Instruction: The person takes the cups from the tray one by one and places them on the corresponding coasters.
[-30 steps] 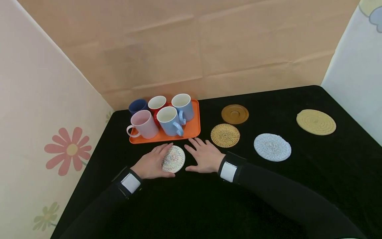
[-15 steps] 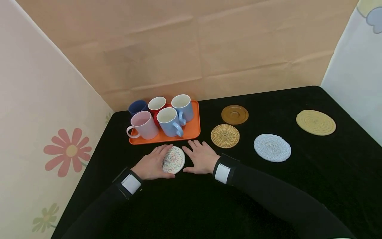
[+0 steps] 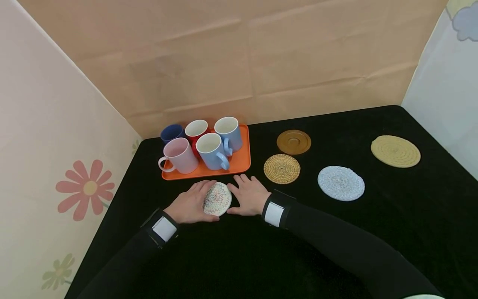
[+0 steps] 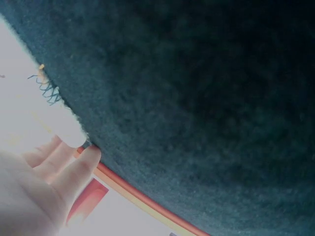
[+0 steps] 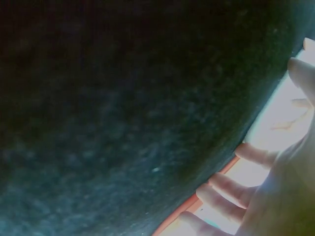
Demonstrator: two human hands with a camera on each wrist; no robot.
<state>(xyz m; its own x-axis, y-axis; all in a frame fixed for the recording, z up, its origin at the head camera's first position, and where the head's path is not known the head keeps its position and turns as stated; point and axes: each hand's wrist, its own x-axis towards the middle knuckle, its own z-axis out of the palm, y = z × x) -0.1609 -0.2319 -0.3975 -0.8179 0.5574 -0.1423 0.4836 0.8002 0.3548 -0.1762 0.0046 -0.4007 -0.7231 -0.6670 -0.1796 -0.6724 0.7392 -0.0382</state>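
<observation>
Head view. Left hand (image 3: 189, 203) flat-ish on black table (image 3: 373, 216), fingers nearly straight, cupped against left edge of patterned coaster (image 3: 218, 199); thumb along coaster's near rim. Whether coaster lifted at that edge or flat: cannot tell. Right hand (image 3: 249, 195) palm down just right of coaster, fingers straight and spread, thumb touching or nearly touching coaster's right rim (no grip seen). Coaster between the two hands, just in front of orange tray (image 3: 242, 160). On tray: pink mug (image 3: 179, 155), two light blue mugs (image 3: 210, 151) (image 3: 229, 132), red mug (image 3: 196, 129), dark blue mug (image 3: 171, 133), packed close together. Right of tray: woven straw coaster (image 3: 281, 169), brown disc (image 3: 293, 142) behind it, pale blue knitted coaster (image 3: 340, 183) farther right, yellow woven coaster (image 3: 395, 151) near right edge. Black sleeves with white wrist patches on both arms. Flowered panel (image 3: 86, 187) at left.

Left wrist view. Mostly dark cloth of table, close and blurred. Fingers (image 4: 74, 172) of left hand at lower left, extended, lying together, tips at cloth edge; orange tray rim (image 4: 142, 199) running below them. Coaster itself not made out (overexposed).

Right wrist view. Dark cloth again. Fingers (image 5: 226, 189) of right hand at lower right, straight, slightly spread, holding nothing; sliver of orange rim (image 5: 179, 216) beneath.
</observation>
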